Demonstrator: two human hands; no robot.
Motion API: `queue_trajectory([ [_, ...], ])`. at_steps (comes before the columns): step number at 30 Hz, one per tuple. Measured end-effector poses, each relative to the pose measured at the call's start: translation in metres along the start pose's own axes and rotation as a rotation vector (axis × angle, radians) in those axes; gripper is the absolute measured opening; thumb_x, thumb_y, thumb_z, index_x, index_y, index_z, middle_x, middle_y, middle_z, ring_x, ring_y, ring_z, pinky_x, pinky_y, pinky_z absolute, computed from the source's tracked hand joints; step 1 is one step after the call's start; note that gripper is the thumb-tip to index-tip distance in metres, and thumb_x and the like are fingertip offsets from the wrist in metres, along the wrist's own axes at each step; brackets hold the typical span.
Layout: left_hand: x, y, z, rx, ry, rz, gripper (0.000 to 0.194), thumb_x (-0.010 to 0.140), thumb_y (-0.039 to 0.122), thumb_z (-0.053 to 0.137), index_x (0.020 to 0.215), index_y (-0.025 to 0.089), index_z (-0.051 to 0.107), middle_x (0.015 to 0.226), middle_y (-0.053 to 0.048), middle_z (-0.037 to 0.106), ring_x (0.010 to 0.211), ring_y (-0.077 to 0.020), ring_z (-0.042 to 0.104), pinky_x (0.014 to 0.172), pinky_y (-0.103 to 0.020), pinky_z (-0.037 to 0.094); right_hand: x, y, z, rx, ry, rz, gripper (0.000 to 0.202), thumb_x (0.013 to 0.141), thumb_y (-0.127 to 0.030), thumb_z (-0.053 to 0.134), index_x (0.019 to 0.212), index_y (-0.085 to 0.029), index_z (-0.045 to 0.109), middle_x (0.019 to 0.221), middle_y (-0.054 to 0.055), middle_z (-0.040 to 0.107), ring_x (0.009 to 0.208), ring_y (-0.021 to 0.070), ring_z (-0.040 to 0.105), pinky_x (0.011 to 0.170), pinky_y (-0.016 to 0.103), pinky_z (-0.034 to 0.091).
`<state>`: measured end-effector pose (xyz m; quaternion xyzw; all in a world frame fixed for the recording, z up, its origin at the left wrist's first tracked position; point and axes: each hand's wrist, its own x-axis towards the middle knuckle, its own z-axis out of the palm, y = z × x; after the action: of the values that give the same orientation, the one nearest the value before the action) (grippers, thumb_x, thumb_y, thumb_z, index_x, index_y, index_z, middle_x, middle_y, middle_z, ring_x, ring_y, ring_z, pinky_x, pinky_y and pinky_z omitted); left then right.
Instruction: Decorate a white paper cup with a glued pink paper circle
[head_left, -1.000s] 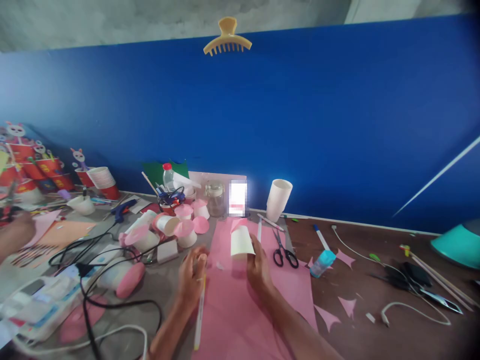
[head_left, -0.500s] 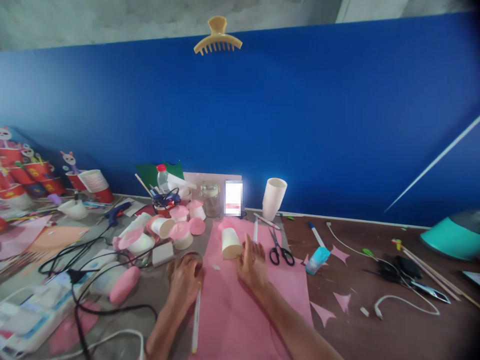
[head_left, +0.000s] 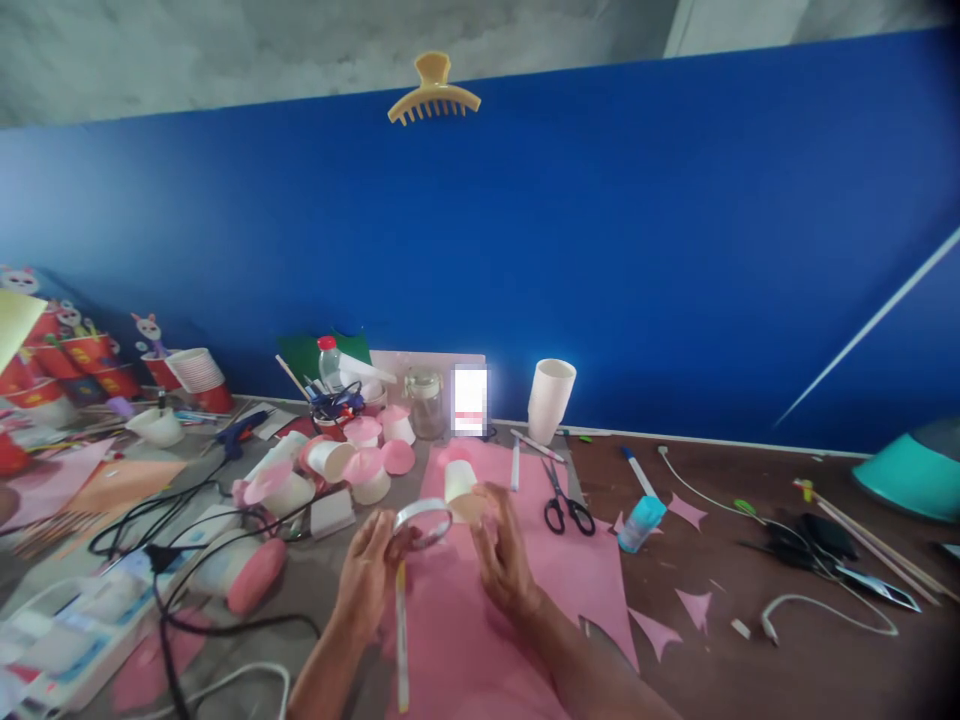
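My left hand (head_left: 369, 575) grips a roll of tape (head_left: 424, 523), a pale ring held up over the left edge of the pink sheet (head_left: 480, 640). Below that hand lies a narrow white stick-like piece (head_left: 402, 650) with a yellow end. My right hand (head_left: 506, 555) is over the sheet with its fingers apart, beside a white paper cup (head_left: 460, 482) lying on its side. Pink material shows behind the cup's far end. Whether the right fingertips touch the cup, I cannot tell. Black-handled scissors (head_left: 566, 505) rest right of this hand.
Several white cups with pink tops (head_left: 367, 475) crowd the left, near a glue gun (head_left: 244, 430) and black cables (head_left: 172, 600). Stacked white cups (head_left: 551, 400) stand by the blue wall. A blue-capped glue bottle (head_left: 642, 522) and pink scraps (head_left: 656, 632) lie right.
My left hand has lifted the tape roll off the table and moved it right, toward the cup. My right hand stays beside the cup, and the view has tilted slightly.
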<state>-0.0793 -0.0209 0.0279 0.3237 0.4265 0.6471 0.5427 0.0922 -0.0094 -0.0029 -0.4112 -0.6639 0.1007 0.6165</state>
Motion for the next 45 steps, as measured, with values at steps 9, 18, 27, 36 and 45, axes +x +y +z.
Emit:
queue_trajectory([
  [9,-0.005,-0.003,-0.001,-0.022,-0.121,-0.128,0.041,0.065,0.047,0.083,0.062,0.017,0.055,0.056,0.006,0.05,0.054,-0.0085,0.048,0.054,-0.02,0.04,0.009,-0.025,0.003,0.872,-0.455,0.582,0.034,0.087,-0.049,0.062,0.072,-0.018,0.064,0.066,-0.001,0.058,0.065,0.0138,0.052,0.068,0.028,0.044],
  [18,-0.011,0.003,0.007,-0.148,-0.34,-0.238,0.031,0.062,0.034,0.088,0.076,0.014,0.07,0.055,0.003,0.052,0.057,-0.0091,0.047,0.062,-0.023,0.039,0.013,0.0,0.008,1.328,-0.405,1.041,0.035,0.071,-0.047,0.072,0.058,-0.02,0.054,0.053,-0.007,0.034,0.057,0.0146,0.047,0.067,0.033,0.047],
  [27,-0.014,0.007,0.009,-0.143,-0.472,-0.249,0.021,0.068,0.022,0.081,0.086,0.013,0.075,0.063,-0.001,0.062,0.063,-0.0124,0.051,0.069,-0.027,0.041,0.014,0.004,0.009,1.396,-0.412,0.913,0.031,0.08,-0.046,0.054,0.063,-0.024,0.041,0.058,-0.006,0.025,0.053,0.0138,0.033,0.065,0.038,0.045],
  [36,-0.003,0.002,0.006,-0.454,-0.231,-0.385,0.003,0.077,0.008,0.063,0.077,0.01,0.065,0.055,0.005,0.044,0.051,-0.0082,0.045,0.06,-0.026,0.048,0.017,-0.018,0.006,1.395,-0.452,0.941,0.019,0.072,-0.038,0.063,0.069,-0.021,0.056,0.059,-0.003,0.041,0.06,0.0151,0.042,0.075,0.037,0.044],
  [45,-0.001,-0.002,0.007,-0.61,-0.086,-0.433,0.015,0.078,0.002,0.048,0.083,0.011,0.059,0.057,0.005,0.041,0.05,-0.0089,0.044,0.055,-0.028,0.049,0.014,-0.03,0.01,1.317,-0.387,0.901,0.016,0.062,-0.021,0.073,0.075,-0.021,0.064,0.062,-0.001,0.056,0.064,0.0174,0.054,0.079,0.037,0.047],
])
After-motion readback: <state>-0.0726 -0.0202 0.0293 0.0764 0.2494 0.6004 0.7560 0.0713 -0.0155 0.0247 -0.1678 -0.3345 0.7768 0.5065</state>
